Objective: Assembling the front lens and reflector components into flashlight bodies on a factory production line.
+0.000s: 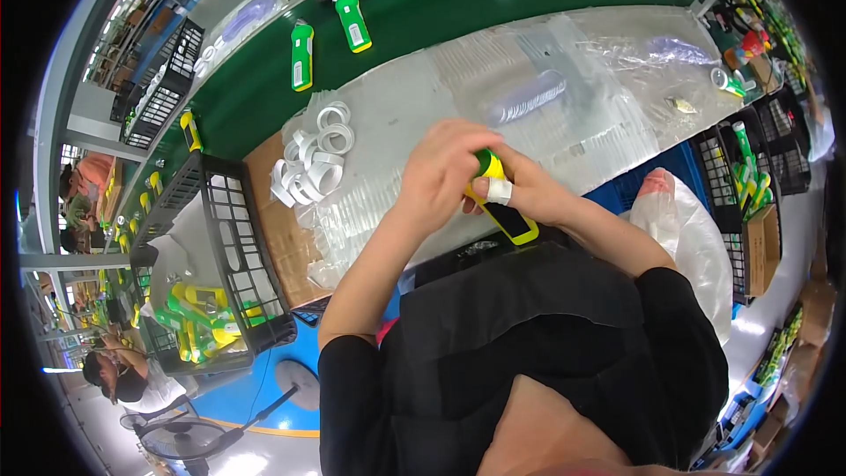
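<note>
Above the near edge of the bench I hold a green-and-yellow flashlight (520, 227) with a dark panel, its handle end slanting down toward me. My left hand (441, 169) curls over its upper end, and the fingers hide most of that end. My right hand (535, 190) grips the body just below; white tape is wrapped round its thumb. To the left of my hands lies a loose heap of white plastic rings (337, 138). Beyond them, a row of clear round discs (531, 97) in thin plastic rests on the film-covered worktop (401, 88).
Flashlights (301, 57) lie along the green belt (414, 11) behind the bench. A black crate (247, 242) with several flashlights stands at left. At right are a white plastic sack (701, 238) and another crate (716, 178). Standing fans (181, 436) and people (132, 375) are at lower left.
</note>
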Tool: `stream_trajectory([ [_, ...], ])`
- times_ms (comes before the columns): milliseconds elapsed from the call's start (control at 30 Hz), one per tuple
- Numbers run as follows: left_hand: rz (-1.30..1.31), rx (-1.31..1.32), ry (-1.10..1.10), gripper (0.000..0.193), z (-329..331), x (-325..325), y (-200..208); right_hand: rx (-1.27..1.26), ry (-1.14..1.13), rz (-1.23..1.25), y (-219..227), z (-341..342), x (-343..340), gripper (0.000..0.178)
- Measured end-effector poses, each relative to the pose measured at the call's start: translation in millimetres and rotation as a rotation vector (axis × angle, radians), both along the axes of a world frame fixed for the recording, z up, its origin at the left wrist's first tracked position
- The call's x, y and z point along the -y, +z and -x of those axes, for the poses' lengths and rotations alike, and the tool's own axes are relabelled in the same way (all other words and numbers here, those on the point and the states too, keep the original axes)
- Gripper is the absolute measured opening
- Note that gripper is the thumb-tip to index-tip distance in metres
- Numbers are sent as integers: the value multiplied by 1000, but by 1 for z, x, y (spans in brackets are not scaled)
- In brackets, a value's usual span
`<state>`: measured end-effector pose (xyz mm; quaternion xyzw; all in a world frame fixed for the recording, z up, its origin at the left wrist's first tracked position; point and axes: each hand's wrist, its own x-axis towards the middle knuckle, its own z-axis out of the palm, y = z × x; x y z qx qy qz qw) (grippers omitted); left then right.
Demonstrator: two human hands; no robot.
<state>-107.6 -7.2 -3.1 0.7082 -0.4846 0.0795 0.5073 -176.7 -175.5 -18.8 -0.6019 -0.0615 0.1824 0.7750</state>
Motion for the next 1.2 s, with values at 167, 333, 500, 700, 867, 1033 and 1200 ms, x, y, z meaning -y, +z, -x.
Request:
stream_trajectory([
  [167, 5, 68, -68, 42, 6, 14, -9, 57, -150, -66, -19, 4, -5, 47],
  [333, -12, -216, 271, 47, -29, 36, -46, -9, -309, -190, -12, 6, 18, 43],
  [500, -295, 84, 312, 54, -61, 49, -83, 29, -368, -126, -10, 14, 43, 45],
  [700, -210, -2, 231, 51, -69, 38, -85, 33, -324, -150, -14, 9, 45, 45],
  [867, -6, -157, 117, 46, -29, 23, -27, 12, -273, -139, -6, 1, 34, 47],
  [1033, -148, 105, 138, 41, 1, 1, -14, 32, -163, -230, 4, -4, 16, 45],
  [1200, -31, 176, 106, 40, 5, -11, -21, 47, -45, -125, 4, -7, 3, 44],
])
